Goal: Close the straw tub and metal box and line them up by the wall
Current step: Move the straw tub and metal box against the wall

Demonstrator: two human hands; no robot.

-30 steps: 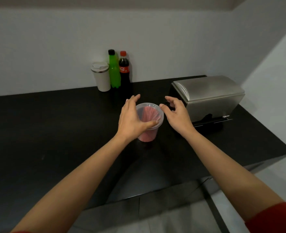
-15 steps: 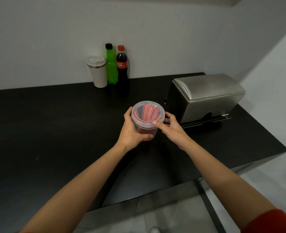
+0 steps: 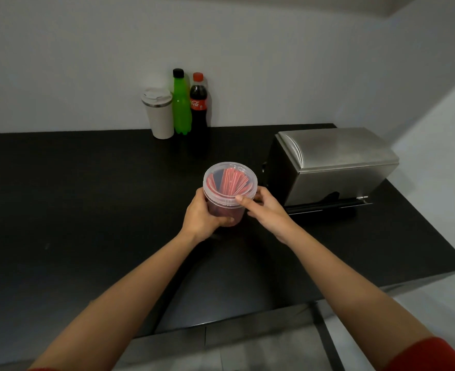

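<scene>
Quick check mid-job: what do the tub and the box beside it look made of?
The tub: clear, thin plastic by the look; the red straws show through it. The box: brushed metal, likely stainless steel; grey satin sheen with soft highlights.

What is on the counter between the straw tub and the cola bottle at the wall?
Nothing. In the head view, only bare black counter lies between the tub and the cola bottle.
</scene>
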